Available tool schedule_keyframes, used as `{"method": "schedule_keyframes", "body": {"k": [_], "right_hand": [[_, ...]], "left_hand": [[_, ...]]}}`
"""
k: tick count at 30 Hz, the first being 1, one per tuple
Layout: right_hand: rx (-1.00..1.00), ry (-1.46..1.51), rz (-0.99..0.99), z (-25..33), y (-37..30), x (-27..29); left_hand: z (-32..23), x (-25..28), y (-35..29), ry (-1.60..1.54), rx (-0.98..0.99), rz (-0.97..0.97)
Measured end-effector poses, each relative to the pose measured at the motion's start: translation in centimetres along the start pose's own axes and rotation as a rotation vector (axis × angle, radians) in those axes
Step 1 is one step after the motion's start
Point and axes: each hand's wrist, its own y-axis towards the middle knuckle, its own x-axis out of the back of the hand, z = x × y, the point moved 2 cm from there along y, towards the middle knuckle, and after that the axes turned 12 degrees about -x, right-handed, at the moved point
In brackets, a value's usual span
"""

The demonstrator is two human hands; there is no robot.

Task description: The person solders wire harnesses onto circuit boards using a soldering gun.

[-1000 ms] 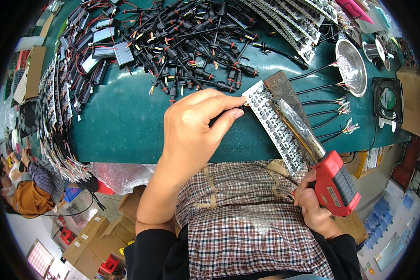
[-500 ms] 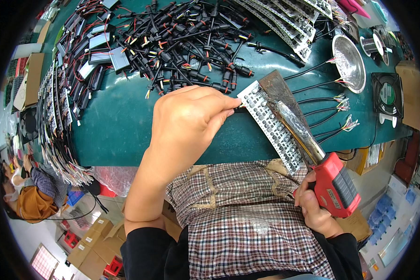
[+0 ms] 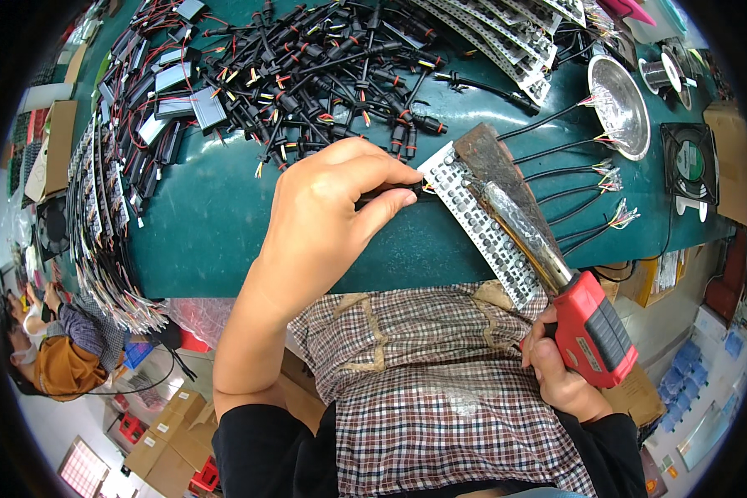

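Note:
My left hand (image 3: 328, 207) pinches a black cable (image 3: 375, 196) between thumb and fingers, its thin light wire ends at the upper left end of a white circuit board strip (image 3: 483, 228). Small dark components cover the strip in rows. My right hand (image 3: 563, 380) is closed around the red and black handle of a soldering gun (image 3: 593, 332). The gun's metal barrel slants up and left over the strip. Its tip is too small to make out. Under the barrel and alongside the strip lies a dark, worn slab (image 3: 496, 158).
Beyond my left hand lies a heap of black connector cables (image 3: 332, 75). Grey boxes with red wires (image 3: 174, 79) sit at far left. Several cables with bare ends spread right of the slab, beside a metal bowl (image 3: 639, 116), a solder spool (image 3: 657, 75) and a fan (image 3: 689, 164).
My left fingers have shifted slightly, with the thumb lower, so more of the black cable shows. The soldering gun stays almost in place.

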Motion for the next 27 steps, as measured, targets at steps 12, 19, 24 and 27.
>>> {"method": "schedule_keyframes", "body": {"k": [12, 19, 24, 27], "right_hand": [[0.028, -0.042, 0.018, 0.1, 1.9, -0.5], [0.074, 0.041, -0.034, 0.3, 2.4, -1.2], [0.107, 0.054, -0.048, 0.1, 2.4, -1.4], [0.107, 0.071, -0.048, -0.1, 2.0, -1.2]], "left_hand": [[0.2, -0.5, -0.1, -0.048, 0.066, -0.027], [-0.8, -0.7, 0.2, 0.285, -0.225, -0.024], [-1.1, -0.6, 0.4, 0.352, -0.280, -0.001], [-1.2, -0.6, 0.5, 0.402, -0.305, 0.023]]}}
